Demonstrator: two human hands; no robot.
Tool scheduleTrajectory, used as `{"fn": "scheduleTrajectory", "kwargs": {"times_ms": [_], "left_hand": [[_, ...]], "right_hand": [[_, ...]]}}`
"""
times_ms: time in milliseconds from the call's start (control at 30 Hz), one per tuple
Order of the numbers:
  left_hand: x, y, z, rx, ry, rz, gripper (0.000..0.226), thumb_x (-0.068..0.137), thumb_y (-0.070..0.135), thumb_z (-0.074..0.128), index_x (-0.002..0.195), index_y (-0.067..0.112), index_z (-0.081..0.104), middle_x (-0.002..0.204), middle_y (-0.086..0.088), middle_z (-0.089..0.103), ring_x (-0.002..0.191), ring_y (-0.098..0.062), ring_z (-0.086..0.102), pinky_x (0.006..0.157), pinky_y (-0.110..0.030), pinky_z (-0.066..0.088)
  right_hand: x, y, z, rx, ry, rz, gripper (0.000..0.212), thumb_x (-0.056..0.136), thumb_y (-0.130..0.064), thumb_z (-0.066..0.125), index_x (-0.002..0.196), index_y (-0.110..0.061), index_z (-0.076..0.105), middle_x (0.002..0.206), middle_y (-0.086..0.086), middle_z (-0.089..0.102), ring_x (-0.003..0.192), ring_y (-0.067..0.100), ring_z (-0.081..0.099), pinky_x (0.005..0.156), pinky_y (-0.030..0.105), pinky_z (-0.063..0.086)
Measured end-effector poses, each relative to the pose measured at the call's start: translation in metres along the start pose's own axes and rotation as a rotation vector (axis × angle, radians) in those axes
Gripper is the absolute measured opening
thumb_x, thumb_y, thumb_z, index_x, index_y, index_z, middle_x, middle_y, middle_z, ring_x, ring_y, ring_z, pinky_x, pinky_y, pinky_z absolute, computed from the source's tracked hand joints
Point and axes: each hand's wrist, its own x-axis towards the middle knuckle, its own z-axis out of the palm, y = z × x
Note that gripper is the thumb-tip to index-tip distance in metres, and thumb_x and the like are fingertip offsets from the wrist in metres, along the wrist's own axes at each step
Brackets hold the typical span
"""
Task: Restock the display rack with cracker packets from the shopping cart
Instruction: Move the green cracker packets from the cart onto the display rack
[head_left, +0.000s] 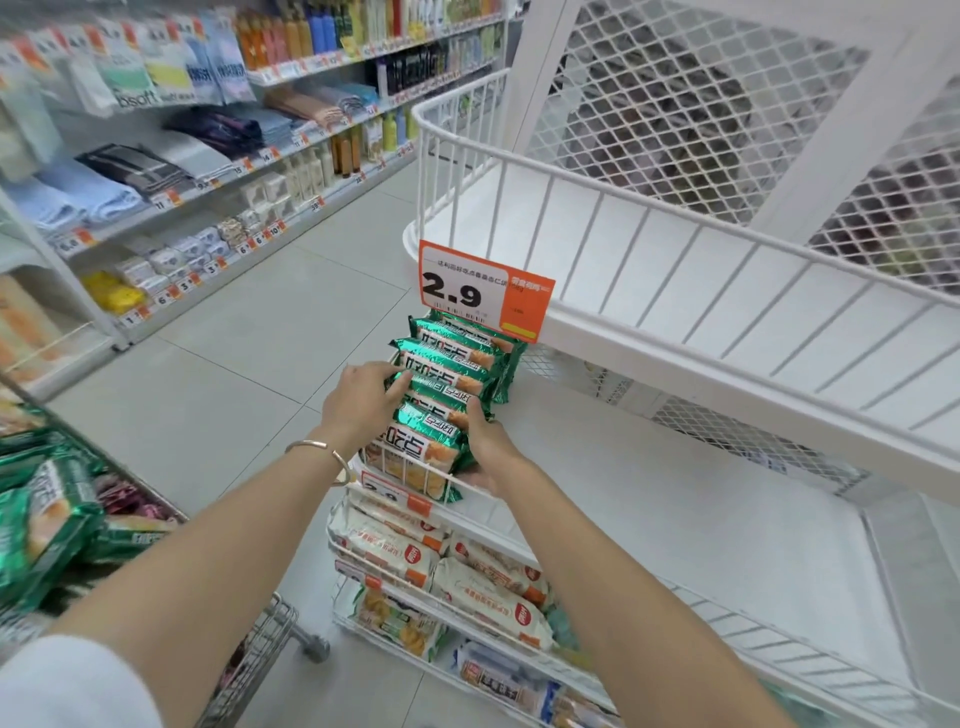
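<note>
**Packets: row on rack shelf**

Packets (448, 375) stand in a row at frame centre. Left hand (363, 402) presses straight fingers on their left ends. Right hand (488, 447) grips their right side. Row sits on rack (649, 467) shelf. Cart (260, 654) at lower left.

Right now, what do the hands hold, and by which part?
The green cracker packets: left hand presses their left ends, right hand grips their right ends.

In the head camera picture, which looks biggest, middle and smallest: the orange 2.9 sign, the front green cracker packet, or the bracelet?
1. orange 2.9 sign
2. front green cracker packet, partly covered
3. bracelet, a thin band; it is nearer the camera than the other two, so its real-life rank is unsure.
</note>
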Motion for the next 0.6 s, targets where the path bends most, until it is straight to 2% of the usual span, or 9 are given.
{"fn": "scheduleTrajectory", "kwargs": {"times_ms": [67, 100, 133, 200, 300, 367, 467, 600], "left_hand": [[0.001, -0.003, -0.004, 0.006, -0.068, 0.028, 0.048, 0.104, 0.052, 0.036, 0.134, 0.026, 0.062, 0.134, 0.002, 0.061, 0.117, -0.026, 0.057, 0.080, -0.042, 0.054], [0.001, -0.003, -0.006, 0.037, -0.112, 0.036, 0.051, 0.104, 0.054, 0.034, 0.142, 0.027, 0.055, 0.147, -0.003, 0.051, 0.128, -0.028, 0.051, 0.092, -0.047, 0.052], [-0.001, -0.002, -0.008, 0.083, -0.147, 0.041, 0.054, 0.103, 0.055, 0.033, 0.149, 0.029, 0.045, 0.157, -0.006, 0.038, 0.138, -0.031, 0.042, 0.103, -0.051, 0.046], [-0.007, -0.003, -0.012, 0.186, -0.157, 0.080, 0.058, 0.103, 0.055, 0.032, 0.157, 0.034, 0.028, 0.167, -0.004, 0.018, 0.149, -0.031, 0.027, 0.114, -0.055, 0.032], [-0.015, -0.009, -0.015, 0.252, -0.154, 0.198, 0.057, 0.104, 0.053, 0.027, 0.158, 0.037, 0.020, 0.169, 0.002, 0.008, 0.154, -0.023, 0.015, 0.119, -0.052, 0.022], [-0.016, -0.012, -0.014, 0.272, -0.200, 0.232, 0.057, 0.105, 0.052, 0.022, 0.159, 0.037, 0.014, 0.169, 0.006, 0.002, 0.156, -0.019, 0.006, 0.121, -0.050, 0.019], [-0.014, -0.016, -0.012, 0.371, -0.226, 0.264, 0.057, 0.106, 0.049, 0.018, 0.160, 0.034, 0.005, 0.168, 0.008, -0.005, 0.156, -0.017, 0.002, 0.121, -0.047, 0.019], [-0.007, -0.014, -0.009, 0.468, -0.260, 0.260, 0.059, 0.106, 0.048, 0.018, 0.160, 0.033, -0.001, 0.169, 0.005, -0.008, 0.155, -0.018, 0.010, 0.116, -0.046, 0.031]], "right_hand": [[-0.017, -0.005, -0.004, -0.094, 0.030, 0.001, 0.089, 0.087, -0.079, 0.032, 0.146, -0.013, 0.037, 0.145, 0.012, 0.051, 0.123, 0.033, 0.057, 0.101, 0.050, 0.050], [-0.025, -0.007, -0.007, -0.143, 0.076, -0.026, 0.089, 0.090, -0.076, 0.035, 0.151, -0.012, 0.027, 0.152, 0.012, 0.040, 0.129, 0.034, 0.051, 0.102, 0.051, 0.049], [-0.033, -0.009, -0.010, -0.190, 0.129, -0.088, 0.085, 0.093, -0.070, 0.039, 0.152, -0.012, 0.021, 0.154, 0.012, 0.033, 0.131, 0.035, 0.047, 0.103, 0.050, 0.048], [-0.043, -0.010, -0.016, -0.288, 0.236, -0.295, 0.074, 0.097, -0.057, 0.049, 0.150, -0.011, 0.025, 0.150, 0.011, 0.032, 0.132, 0.032, 0.044, 0.107, 0.046, 0.044], [-0.059, -0.011, -0.019, -0.477, 0.292, -0.685, 0.057, 0.096, -0.044, 0.059, 0.143, -0.018, 0.041, 0.146, 0.002, 0.042, 0.135, 0.020, 0.041, 0.111, 0.035, 0.036], [-0.053, -0.007, -0.019, -0.686, 0.237, -0.815, 0.057, 0.098, -0.043, 0.055, 0.148, -0.018, 0.040, 0.152, -0.001, 0.040, 0.140, 0.016, 0.036, 0.116, 0.035, 0.031], [-0.036, 0.006, -0.016, -0.946, 0.157, -0.755, 0.062, 0.104, -0.051, 0.036, 0.157, -0.021, 0.025, 0.166, -0.001, 0.016, 0.152, 0.020, 0.015, 0.123, 0.044, 0.020], [-0.026, 0.011, -0.012, -0.976, 0.217, -0.725, 0.060, 0.105, -0.051, 0.027, 0.158, -0.022, 0.021, 0.167, -0.002, 0.011, 0.153, 0.023, 0.013, 0.121, 0.048, 0.021]]}}
